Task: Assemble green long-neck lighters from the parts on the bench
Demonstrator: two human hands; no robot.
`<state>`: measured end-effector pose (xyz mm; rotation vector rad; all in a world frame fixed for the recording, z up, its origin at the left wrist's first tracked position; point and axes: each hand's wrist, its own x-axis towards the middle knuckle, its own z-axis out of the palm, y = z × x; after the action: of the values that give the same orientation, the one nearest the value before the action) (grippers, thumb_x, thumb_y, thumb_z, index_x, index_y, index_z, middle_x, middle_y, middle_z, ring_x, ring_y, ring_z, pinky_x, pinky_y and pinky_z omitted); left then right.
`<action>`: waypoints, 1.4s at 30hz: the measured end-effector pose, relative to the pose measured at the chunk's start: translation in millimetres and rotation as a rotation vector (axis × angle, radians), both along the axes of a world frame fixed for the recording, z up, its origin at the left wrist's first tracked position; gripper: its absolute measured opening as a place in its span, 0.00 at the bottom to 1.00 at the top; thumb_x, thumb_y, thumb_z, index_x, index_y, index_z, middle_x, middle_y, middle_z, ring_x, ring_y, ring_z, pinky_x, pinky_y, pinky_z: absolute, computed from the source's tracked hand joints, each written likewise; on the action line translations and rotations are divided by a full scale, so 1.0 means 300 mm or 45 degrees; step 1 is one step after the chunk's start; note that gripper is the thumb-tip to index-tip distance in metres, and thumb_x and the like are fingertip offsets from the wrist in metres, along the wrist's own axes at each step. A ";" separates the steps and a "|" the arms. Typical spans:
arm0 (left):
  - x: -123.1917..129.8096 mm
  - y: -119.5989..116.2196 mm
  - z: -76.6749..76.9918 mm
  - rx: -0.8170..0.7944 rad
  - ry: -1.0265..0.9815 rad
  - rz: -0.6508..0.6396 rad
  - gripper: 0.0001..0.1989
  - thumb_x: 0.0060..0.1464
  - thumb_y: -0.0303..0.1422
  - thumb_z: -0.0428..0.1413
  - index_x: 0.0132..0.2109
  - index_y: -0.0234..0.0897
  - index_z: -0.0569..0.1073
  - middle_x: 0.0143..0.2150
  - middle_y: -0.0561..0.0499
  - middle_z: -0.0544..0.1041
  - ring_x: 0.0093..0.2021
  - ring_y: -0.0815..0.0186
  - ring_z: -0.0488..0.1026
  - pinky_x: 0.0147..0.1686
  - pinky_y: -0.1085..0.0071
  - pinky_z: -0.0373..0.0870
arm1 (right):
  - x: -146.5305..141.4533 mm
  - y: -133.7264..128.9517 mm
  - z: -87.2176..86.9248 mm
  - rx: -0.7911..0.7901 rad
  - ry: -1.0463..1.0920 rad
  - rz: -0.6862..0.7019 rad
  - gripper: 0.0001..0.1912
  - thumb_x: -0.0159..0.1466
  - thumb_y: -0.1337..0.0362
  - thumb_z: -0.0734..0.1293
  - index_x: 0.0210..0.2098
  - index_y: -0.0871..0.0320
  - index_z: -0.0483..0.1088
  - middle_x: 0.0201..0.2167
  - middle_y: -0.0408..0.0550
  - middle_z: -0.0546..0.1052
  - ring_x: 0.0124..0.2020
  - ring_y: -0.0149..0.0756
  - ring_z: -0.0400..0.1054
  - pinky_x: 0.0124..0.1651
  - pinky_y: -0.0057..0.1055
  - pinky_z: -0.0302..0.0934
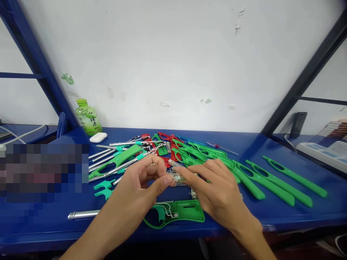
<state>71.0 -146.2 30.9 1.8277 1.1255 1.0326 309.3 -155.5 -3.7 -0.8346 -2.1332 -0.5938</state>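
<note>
My left hand (145,180) has its thumb and index finger closed on the end of a small clear plastic lighter tank (178,178). The fingers of my right hand (219,186) meet its other end, with the thumb hidden. Another clear part (173,163) lies just beyond the fingertips. Below both hands, a green lighter half-shell (191,209) rests with its hollow side up. Inside it are a teal trigger (162,212) and white wires. A metal lighter tube (82,214) sticks out to its left, partly behind my left forearm.
Metal tubes with teal triggers (116,159) lie at left, with loose teal triggers (104,188) nearby. Red shells (176,146) are behind; several green shells (282,180) spread right. A green bottle (88,117) and white case (98,137) stand near the wall. Blue frame posts flank the table.
</note>
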 end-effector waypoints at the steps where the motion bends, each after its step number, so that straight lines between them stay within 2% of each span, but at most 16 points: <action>1: -0.001 -0.005 0.002 0.030 0.015 0.008 0.19 0.69 0.57 0.58 0.47 0.47 0.74 0.28 0.61 0.76 0.20 0.70 0.64 0.20 0.73 0.60 | 0.005 -0.004 -0.001 -0.033 0.053 0.012 0.22 0.79 0.79 0.65 0.65 0.56 0.79 0.44 0.45 0.88 0.39 0.41 0.71 0.43 0.41 0.60; 3: -0.004 -0.015 -0.006 0.140 0.111 0.024 0.17 0.73 0.53 0.55 0.55 0.49 0.78 0.37 0.57 0.85 0.29 0.66 0.77 0.27 0.72 0.69 | 0.014 -0.016 -0.003 -0.132 0.173 0.052 0.18 0.83 0.74 0.67 0.67 0.55 0.77 0.44 0.44 0.88 0.39 0.39 0.73 0.44 0.39 0.63; 4: -0.007 -0.020 -0.017 0.207 0.180 0.022 0.15 0.74 0.50 0.55 0.54 0.50 0.80 0.41 0.55 0.87 0.35 0.64 0.81 0.32 0.70 0.74 | 0.019 -0.022 -0.005 -0.184 0.239 0.066 0.16 0.84 0.70 0.68 0.68 0.55 0.76 0.44 0.44 0.88 0.39 0.39 0.75 0.44 0.39 0.65; 7: -0.019 -0.032 -0.069 0.333 0.348 -0.057 0.12 0.73 0.41 0.56 0.43 0.50 0.84 0.43 0.54 0.88 0.45 0.60 0.84 0.49 0.63 0.79 | 0.034 -0.044 -0.022 -0.289 0.420 0.071 0.11 0.85 0.65 0.69 0.64 0.53 0.77 0.45 0.43 0.88 0.38 0.37 0.78 0.45 0.37 0.69; 9: -0.027 -0.033 -0.102 0.356 0.405 -0.101 0.13 0.73 0.39 0.56 0.42 0.49 0.86 0.42 0.53 0.87 0.46 0.58 0.84 0.52 0.59 0.78 | 0.040 -0.057 -0.040 -0.326 0.478 0.081 0.07 0.84 0.65 0.70 0.59 0.52 0.78 0.44 0.41 0.88 0.39 0.37 0.80 0.46 0.36 0.71; 12: -0.036 -0.023 -0.127 0.395 0.493 -0.135 0.14 0.74 0.36 0.56 0.44 0.48 0.87 0.43 0.51 0.86 0.45 0.56 0.82 0.50 0.58 0.76 | 0.042 -0.071 -0.066 -0.388 0.457 0.134 0.08 0.83 0.67 0.70 0.58 0.50 0.78 0.43 0.40 0.87 0.39 0.37 0.78 0.46 0.36 0.70; 18: -0.033 0.000 -0.131 0.536 0.582 -0.210 0.11 0.72 0.29 0.61 0.41 0.48 0.86 0.40 0.55 0.85 0.42 0.61 0.81 0.43 0.65 0.75 | 0.036 -0.082 -0.071 -0.441 0.330 0.193 0.10 0.83 0.68 0.67 0.59 0.54 0.79 0.41 0.42 0.86 0.40 0.39 0.75 0.49 0.40 0.67; 22: -0.027 0.004 -0.142 0.692 0.589 -0.213 0.13 0.74 0.25 0.59 0.41 0.46 0.82 0.38 0.59 0.84 0.38 0.65 0.82 0.46 0.66 0.75 | 0.036 -0.087 -0.067 -0.524 0.273 0.192 0.11 0.83 0.68 0.65 0.53 0.55 0.81 0.40 0.44 0.84 0.39 0.41 0.73 0.50 0.41 0.66; 27: -0.034 -0.012 -0.165 0.884 0.563 -0.155 0.14 0.80 0.26 0.53 0.45 0.46 0.79 0.39 0.60 0.84 0.38 0.65 0.80 0.41 0.69 0.76 | 0.032 -0.087 -0.079 -0.560 0.193 0.152 0.11 0.84 0.68 0.65 0.53 0.56 0.80 0.40 0.45 0.84 0.41 0.42 0.73 0.53 0.43 0.64; 30: -0.038 -0.032 -0.180 0.964 0.542 -0.106 0.13 0.80 0.26 0.52 0.48 0.47 0.77 0.41 0.60 0.84 0.40 0.65 0.80 0.44 0.70 0.77 | 0.030 -0.085 -0.086 -0.517 0.162 0.139 0.11 0.84 0.68 0.64 0.55 0.57 0.80 0.41 0.45 0.83 0.41 0.43 0.73 0.54 0.43 0.63; 33: -0.037 -0.048 -0.189 0.996 0.525 -0.066 0.11 0.81 0.27 0.53 0.50 0.48 0.76 0.42 0.60 0.84 0.41 0.67 0.80 0.47 0.73 0.78 | 0.029 -0.084 -0.083 -0.473 0.129 0.147 0.11 0.84 0.69 0.64 0.57 0.58 0.80 0.40 0.45 0.83 0.41 0.42 0.72 0.53 0.43 0.63; 42: -0.031 -0.050 -0.189 1.034 0.487 -0.023 0.10 0.83 0.29 0.52 0.51 0.48 0.76 0.41 0.62 0.84 0.40 0.70 0.80 0.46 0.75 0.78 | 0.024 -0.089 -0.066 -0.444 0.100 0.178 0.13 0.86 0.68 0.63 0.57 0.59 0.81 0.38 0.45 0.82 0.38 0.40 0.72 0.48 0.40 0.62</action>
<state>61.7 -161.2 -25.8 2.7614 0.9552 1.2753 316.5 -182.3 -23.3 -0.8682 -2.2327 -0.1145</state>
